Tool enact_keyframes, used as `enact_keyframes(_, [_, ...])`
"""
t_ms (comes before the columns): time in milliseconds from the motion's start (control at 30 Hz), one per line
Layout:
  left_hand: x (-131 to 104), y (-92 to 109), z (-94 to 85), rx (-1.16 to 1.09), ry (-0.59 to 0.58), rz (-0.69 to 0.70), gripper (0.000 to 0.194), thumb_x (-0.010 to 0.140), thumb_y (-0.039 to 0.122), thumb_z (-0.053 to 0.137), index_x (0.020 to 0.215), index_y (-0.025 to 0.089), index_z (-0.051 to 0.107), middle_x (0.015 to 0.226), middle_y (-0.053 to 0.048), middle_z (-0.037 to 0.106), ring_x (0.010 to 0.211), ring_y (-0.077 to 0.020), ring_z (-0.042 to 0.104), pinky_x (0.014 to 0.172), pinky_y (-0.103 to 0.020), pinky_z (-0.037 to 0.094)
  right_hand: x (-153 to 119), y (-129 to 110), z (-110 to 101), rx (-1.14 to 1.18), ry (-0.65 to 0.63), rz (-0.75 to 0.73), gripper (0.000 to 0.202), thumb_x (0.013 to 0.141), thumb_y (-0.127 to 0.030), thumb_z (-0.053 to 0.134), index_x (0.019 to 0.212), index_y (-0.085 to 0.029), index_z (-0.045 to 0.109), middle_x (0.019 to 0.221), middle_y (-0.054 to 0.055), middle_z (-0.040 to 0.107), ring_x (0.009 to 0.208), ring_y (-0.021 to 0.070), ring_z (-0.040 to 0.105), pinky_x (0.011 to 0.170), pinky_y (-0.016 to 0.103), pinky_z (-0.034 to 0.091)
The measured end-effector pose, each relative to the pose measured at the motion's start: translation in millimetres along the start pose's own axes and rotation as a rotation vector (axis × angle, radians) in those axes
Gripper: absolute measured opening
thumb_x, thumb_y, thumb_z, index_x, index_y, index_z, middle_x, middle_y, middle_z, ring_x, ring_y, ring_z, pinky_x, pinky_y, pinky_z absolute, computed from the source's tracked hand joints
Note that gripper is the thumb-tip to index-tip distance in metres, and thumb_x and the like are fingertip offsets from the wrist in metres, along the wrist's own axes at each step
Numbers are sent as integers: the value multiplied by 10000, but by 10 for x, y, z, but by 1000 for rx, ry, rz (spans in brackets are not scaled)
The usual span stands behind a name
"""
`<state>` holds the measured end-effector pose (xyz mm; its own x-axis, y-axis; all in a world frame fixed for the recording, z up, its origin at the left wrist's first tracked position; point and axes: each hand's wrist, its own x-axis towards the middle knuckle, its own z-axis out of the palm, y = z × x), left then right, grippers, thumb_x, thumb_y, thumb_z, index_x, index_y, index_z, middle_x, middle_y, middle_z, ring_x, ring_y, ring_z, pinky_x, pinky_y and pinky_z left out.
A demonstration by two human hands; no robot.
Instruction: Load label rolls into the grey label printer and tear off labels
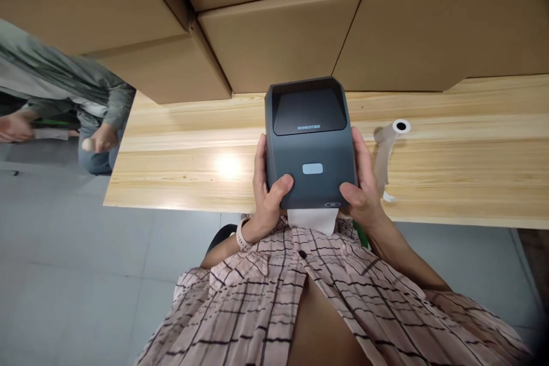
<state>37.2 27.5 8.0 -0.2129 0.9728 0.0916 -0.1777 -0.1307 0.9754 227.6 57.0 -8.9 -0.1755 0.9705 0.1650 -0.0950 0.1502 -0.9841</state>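
A dark blue-grey label printer (306, 154) with a black window and a pale button is held between both hands, near the table's front edge. My left hand (268, 194) grips its left side, thumb on the top face. On the opposite side my right hand (362, 189) is closed around the lower right corner, thumb on top. White paper (313, 219) sticks out of the printer's near end, toward my shirt. The fingers beneath the printer are hidden. Just right of my right hand lies a white paper roll (388, 140), its loose strip trailing toward the table edge.
Large cardboard boxes (278, 34) stand stacked along the back of the wooden table (184, 154). A small white scrap (389, 197) lies by the front edge. At the far left, beyond the table's end, another person (64, 91) holds something pale in one hand.
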Motion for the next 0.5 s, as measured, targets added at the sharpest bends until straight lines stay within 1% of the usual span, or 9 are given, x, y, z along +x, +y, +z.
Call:
enact_keyframes(67, [9,-3,-6,40,-10,14,873,928,624,740,1681,369,382,1745,-31,434,1627,-378,386,1340,-527,369,-5,35,-8,-79,-18,-17,962,884,-809,652,1707,-503,258,1814,-87,291,1681,338,310,1364,564,391])
enact_keyframes(167, [63,12,-17,71,-31,30,891,933,664,716,1691,362,359,1761,-33,410,1637,-378,370,1352,-524,350,-7,100,-16,-146,-24,-65,973,926,-830,559,1736,-456,168,1836,-48,243,1686,328,300,1350,550,404])
enact_keyframes(300, [42,19,-99,139,-85,49,847,967,658,688,1689,372,349,1782,-41,376,1660,-364,330,1352,-507,327,10,149,-52,-130,-57,-152,958,963,-759,588,1743,-374,188,1830,46,274,1674,342,328,1335,583,398])
enact_keyframes(333, [-17,8,-139,179,-63,88,808,973,640,692,1671,378,379,1776,-43,383,1652,-350,346,1334,-495,353,10,147,-56,-156,-42,-177,948,971,-744,595,1742,-362,197,1827,62,282,1676,342,322,1335,585,392])
enact_keyframes(367, [-100,-10,-183,216,-7,156,730,982,610,698,1628,383,444,1738,-49,438,1613,-327,412,1288,-476,412,6,138,-54,-193,-11,-207,928,982,-724,596,1740,-358,205,1824,71,287,1681,342,310,1338,592,381])
enact_keyframes(400, [-203,-31,-229,250,73,239,622,987,567,713,1552,377,537,1661,-55,527,1524,-297,517,1208,-448,486,-1,126,-44,-230,34,-241,900,994,-700,599,1736,-360,219,1822,74,291,1686,341,297,1342,603,368])
enact_keyframes(433, [-316,-53,-270,271,172,337,468,984,521,731,1415,354,653,1494,-55,656,1344,-257,643,1072,-401,560,-10,112,-28,-258,79,-274,860,1006,-669,602,1728,-371,242,1819,69,297,1687,337,295,1346,611,357])
enact_keyframes(467, [-428,-70,-301,264,251,418,229,995,465,729,1168,317,751,1191,-32,760,1066,-199,716,900,-340,583,-19,99,-6,-275,116,-309,811,1018,-634,603,1716,-386,272,1813,60,310,1683,331,306,1349,612,353])
enact_keyframes(500, [-529,-80,-318,275,200,360,191,1000,438,729,931,264,767,949,-16,756,871,-165,698,791,-308,561,-25,90,18,-286,140,-341,763,1030,-603,599,1703,-399,302,1803,51,328,1676,323,324,1350,606,356])
